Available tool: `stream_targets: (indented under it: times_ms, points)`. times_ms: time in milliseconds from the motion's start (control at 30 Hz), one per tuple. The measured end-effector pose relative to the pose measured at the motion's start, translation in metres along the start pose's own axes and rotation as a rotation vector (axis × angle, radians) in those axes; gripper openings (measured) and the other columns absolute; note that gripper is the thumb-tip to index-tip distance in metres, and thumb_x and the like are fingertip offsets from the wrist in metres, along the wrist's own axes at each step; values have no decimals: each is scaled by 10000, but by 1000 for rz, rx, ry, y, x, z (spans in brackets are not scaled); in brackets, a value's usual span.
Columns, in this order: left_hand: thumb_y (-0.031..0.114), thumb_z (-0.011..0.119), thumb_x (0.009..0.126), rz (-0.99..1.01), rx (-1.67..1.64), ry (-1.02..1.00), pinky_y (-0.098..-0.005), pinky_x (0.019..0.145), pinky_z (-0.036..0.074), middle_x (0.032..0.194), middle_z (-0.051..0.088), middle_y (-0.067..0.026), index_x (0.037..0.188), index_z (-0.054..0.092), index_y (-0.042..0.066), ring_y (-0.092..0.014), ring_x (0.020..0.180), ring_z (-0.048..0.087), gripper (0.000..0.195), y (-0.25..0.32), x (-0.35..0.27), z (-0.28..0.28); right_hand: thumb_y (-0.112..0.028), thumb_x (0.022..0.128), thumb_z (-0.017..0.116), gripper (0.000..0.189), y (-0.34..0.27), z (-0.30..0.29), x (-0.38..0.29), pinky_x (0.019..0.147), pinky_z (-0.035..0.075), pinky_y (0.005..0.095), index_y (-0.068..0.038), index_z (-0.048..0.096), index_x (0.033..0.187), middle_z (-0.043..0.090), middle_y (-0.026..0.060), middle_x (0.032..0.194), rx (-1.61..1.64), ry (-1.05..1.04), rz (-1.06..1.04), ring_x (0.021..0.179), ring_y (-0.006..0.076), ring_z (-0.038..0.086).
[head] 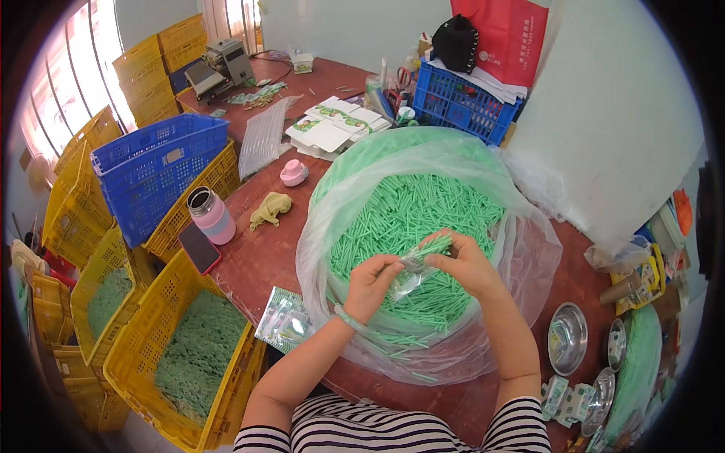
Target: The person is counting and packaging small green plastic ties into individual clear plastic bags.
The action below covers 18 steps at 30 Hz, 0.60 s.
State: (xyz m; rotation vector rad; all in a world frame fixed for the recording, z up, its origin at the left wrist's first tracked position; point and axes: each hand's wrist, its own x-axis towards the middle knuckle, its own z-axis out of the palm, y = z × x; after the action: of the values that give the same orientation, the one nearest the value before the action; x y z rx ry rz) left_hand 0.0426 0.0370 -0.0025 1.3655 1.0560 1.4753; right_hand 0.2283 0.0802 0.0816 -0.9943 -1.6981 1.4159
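Observation:
Over a large clear plastic bag [512, 317] heaped with short green sticks [419, 198], both my hands meet at a small packet. My left hand [368, 283] pinches the mouth of a clear plastic pouch [409, 280]. A bundle of green sticks [437, 244] is in my right hand [461, 263], its lower end at the pouch's opening. How far the sticks reach inside is hard to tell. Beside my left forearm lies a stack of flat printed pouches [285, 320], partly under the bag's edge.
A phone [199, 249], a pink bottle [210, 215], its lid [294, 172] and a yellow glove [271, 209] lie left on the red table [255, 266]. Yellow crates [127, 390] stand beside it. Metal bowls [567, 338] sit right; folded cartons [334, 124] and a blue basket [464, 102] are behind.

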Motion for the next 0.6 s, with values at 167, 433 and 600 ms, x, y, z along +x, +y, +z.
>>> stream_targets:
  times_ms: [167, 433, 600]
  points:
    - [78, 604, 901, -169, -312, -37, -209, 653, 432, 823, 622, 19, 966, 621, 13, -40, 742, 534, 94, -8, 20, 13, -35, 798, 691, 351, 2, -9, 8, 730, 460, 241, -75, 617, 1139, 489, 20, 1111, -94, 7, -12, 842, 93, 518]
    - [60, 609, 886, -250, -510, -58, -217, 711, 430, 857, 609, 14, 940, 577, 40, -52, 778, 536, 66, -15, 29, 12, -11, 770, 699, 537, -3, -10, 12, 682, 443, 214, -85, 532, 1275, 459, 20, 1089, -212, 25, -77, 739, 82, 464]
    - [100, 602, 905, -258, -552, -110, -226, 734, 420, 860, 602, 18, 950, 553, 66, -58, 795, 538, 75, -11, 31, 14, 23, 769, 679, 475, 20, -17, 13, 645, 451, 220, -73, 577, 1223, 517, 26, 948, -277, 113, -186, 708, 80, 502]
